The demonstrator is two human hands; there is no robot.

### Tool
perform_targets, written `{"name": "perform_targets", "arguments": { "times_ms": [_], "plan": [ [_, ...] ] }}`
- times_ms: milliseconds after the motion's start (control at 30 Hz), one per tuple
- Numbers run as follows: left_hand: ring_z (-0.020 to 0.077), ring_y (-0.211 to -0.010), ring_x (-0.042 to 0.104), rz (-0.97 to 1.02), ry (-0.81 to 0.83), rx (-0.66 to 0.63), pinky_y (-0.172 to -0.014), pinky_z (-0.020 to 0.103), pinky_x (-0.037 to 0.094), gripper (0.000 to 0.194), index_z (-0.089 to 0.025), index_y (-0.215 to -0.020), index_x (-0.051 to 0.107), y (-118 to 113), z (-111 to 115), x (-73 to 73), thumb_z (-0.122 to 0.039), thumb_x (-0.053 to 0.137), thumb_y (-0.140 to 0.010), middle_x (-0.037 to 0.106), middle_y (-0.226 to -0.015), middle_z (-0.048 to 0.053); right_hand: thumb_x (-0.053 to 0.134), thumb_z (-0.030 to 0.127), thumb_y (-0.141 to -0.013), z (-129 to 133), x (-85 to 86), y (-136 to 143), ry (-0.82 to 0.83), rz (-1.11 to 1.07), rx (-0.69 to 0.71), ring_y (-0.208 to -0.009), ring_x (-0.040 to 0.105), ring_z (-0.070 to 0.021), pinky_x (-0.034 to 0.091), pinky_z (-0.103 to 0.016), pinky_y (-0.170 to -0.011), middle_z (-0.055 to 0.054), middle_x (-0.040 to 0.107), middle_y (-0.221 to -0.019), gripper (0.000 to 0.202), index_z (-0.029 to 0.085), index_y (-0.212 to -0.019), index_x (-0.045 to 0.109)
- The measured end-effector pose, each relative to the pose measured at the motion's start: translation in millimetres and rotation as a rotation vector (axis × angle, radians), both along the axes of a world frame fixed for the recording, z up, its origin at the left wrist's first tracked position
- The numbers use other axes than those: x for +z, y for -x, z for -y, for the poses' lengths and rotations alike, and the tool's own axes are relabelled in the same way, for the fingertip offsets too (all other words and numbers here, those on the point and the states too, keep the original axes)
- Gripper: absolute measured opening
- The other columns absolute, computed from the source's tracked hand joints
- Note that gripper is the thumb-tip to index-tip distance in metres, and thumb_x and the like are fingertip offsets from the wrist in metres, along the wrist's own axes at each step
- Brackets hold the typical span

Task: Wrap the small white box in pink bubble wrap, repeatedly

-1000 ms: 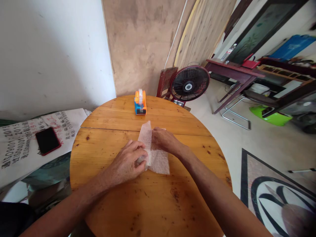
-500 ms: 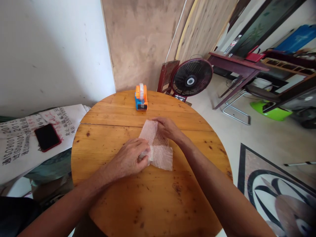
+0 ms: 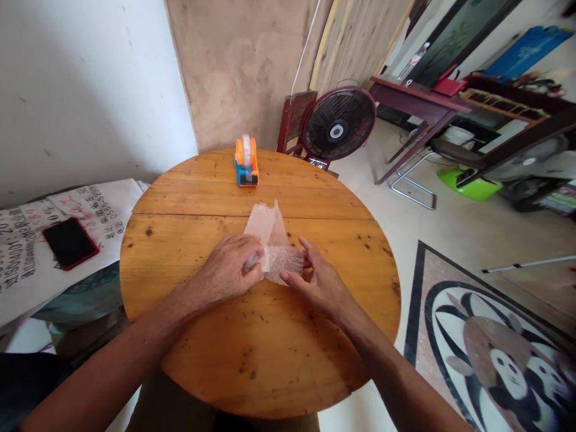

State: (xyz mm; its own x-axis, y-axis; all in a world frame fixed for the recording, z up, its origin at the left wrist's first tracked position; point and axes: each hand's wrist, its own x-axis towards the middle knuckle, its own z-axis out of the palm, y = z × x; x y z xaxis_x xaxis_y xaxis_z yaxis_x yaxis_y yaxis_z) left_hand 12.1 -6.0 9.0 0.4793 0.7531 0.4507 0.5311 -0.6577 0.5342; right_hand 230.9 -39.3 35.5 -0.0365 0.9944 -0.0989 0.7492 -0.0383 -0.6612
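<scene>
- Right hand has shifted since the earlier frame, from the wrap's far end back to its right-hand flap; left hand has kept its place on the wrap.
- Wrap: translucent, on the bench, directly between the hands and partly under the left fingers.
- Lie of wrap: far flap has its long axis running away from the hands, ahead of the left fingertips; right flap runs crosswise from the left hand's grip toward the right hand.
- Nearer hand: the left for the far flap, with bare wood between that flap and the right forefinger; the right for the outer end of the right flap.
- State of hands: well separated from each other. Left clamped on the bunched left part of the wrap; contents, if any, not discernible. Right thumb and fingers spread about the right flap's end; whether they pinch it cannot be told.
- Tape dispenser: upright, beyond both hands, clear of the wrap.
</scene>
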Motion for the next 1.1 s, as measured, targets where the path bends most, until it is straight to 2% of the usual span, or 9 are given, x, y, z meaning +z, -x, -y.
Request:
{"name": "perform_targets", "arguments": {
  "times_ms": [167,267,367,500,600,767,900,1000,1100],
  "plan": [
    [0.0266,-0.107,0.066,-0.002,-0.012,0.003,-0.095,0.044,0.051,0.013,-0.019,-0.09,0.06,-0.3,-0.3,-0.7,-0.013,0.055,-0.08,0.072,-0.108,0.01,0.058,0.044,-0.082,-14.2,-16.1,15.1,-0.014,-0.035,-0.052,-0.079,0.064,-0.0236,0.05,-0.036,-0.073,-0.011,0.069,-0.094,0.076,0.008,-0.146,0.038],
    [0.0267,-0.108,0.066,0.004,-0.025,0.009,-0.095,0.044,0.051,0.012,-0.02,-0.091,0.06,-1.0,-0.6,-0.7,-0.014,0.055,-0.081,0.073,-0.107,0.009,0.056,0.031,-0.08,-21.4,-23.8,18.6,-0.064,-0.091,-0.049,-0.067,0.058,-0.018,0.046,-0.03,-0.064,-0.004,0.067,-0.08,0.064,0.012,-0.14,0.044],
    [0.027,-0.11,0.066,-0.003,-0.027,0.019,-0.095,0.044,0.05,0.012,-0.02,-0.091,0.061,-1.3,-0.9,-1.1,-0.016,0.056,-0.082,0.073,-0.109,0.009,0.056,0.027,-0.077,-23.7,-25.1,20.7,-0.115,-0.156,-0.071,-0.063,0.055,-0.0151,0.044,-0.027,-0.062,0.0,0.064,-0.075,0.057,0.014,-0.132,0.049],
    [0.0295,-0.118,0.062,-0.026,-0.031,0.041,-0.097,0.047,0.048,0.011,-0.02,-0.091,0.061,-1.5,-1.0,-2.3,-0.017,0.058,-0.081,0.074,-0.109,0.009,0.06,0.033,-0.077,-24.1,-18.4,25.1,-0.154,-0.206,-0.084,-0.057,0.05,-0.0139,0.041,-0.026,-0.057,0.004,0.057,-0.064,0.056,0.015,-0.129,0.051],
    [0.0292,-0.116,0.062,-0.034,-0.03,0.049,-0.096,0.047,0.048,0.012,-0.02,-0.09,0.062,-2.1,-1.1,-2.5,-0.016,0.06,-0.08,0.074,-0.108,0.009,0.061,0.037,-0.079,-25.7,-13.6,29.7,-0.153,-0.259,-0.076,-0.053,0.047,-0.0135,0.04,-0.025,-0.053,0.007,0.051,-0.058,0.056,0.016,-0.129,0.051],
    [0.0285,-0.11,0.06,-0.069,-0.018,0.06,-0.094,0.046,0.048,0.014,-0.02,-0.094,0.065,-2.1,-1.7,-1.3,-0.016,0.057,-0.082,0.073,-0.109,0.008,0.063,0.037,-0.079,-30.4,-9.4,40.2,-0.097,-0.356,-0.061,-0.056,0.053,-0.0143,0.043,-0.025,-0.052,0.004,0.058,-0.064,0.053,0.018,-0.127,0.053],
    [0.0281,-0.106,0.056,-0.05,-0.02,0.08,-0.093,0.045,0.047,0.018,-0.02,-0.095,0.067,-1.2,-1.3,-0.4,-0.018,0.059,-0.079,0.066,-0.115,0.009,0.063,0.036,-0.078,-31.2,-0.9,50.1,-0.014,-0.446,-0.052,-0.053,0.053,-0.0126,0.043,-0.024,-0.047,0.005,0.058,-0.065,0.06,0.015,-0.132,0.049],
    [0.0259,-0.097,0.054,-0.029,0.029,0.096,-0.086,0.042,0.048,0.013,-0.018,-0.091,0.066,-1.4,-0.3,1.2,-0.023,0.058,-0.082,0.062,-0.105,0.009,0.062,0.036,-0.078,-28.9,8.0,54.3,0.063,-0.504,-0.028,-0.048,0.054,-0.0118,0.046,-0.025,-0.045,0.005,0.058,-0.065,0.066,0.012,-0.137,0.045],
    [0.0255,-0.094,0.053,0.017,0.122,0.118,-0.082,0.042,0.048,0.017,-0.017,-0.095,0.062,-0.6,1.0,2.6,-0.029,0.056,-0.085,0.06,-0.097,0.008,0.058,0.037,-0.083,-24.9,15.6,54.4,0.081,-0.487,0.013,-0.05,0.059,-0.0126,0.051,-0.027,-0.049,0.001,0.064,-0.072,0.066,0.008,-0.14,0.042]
  ]
}}
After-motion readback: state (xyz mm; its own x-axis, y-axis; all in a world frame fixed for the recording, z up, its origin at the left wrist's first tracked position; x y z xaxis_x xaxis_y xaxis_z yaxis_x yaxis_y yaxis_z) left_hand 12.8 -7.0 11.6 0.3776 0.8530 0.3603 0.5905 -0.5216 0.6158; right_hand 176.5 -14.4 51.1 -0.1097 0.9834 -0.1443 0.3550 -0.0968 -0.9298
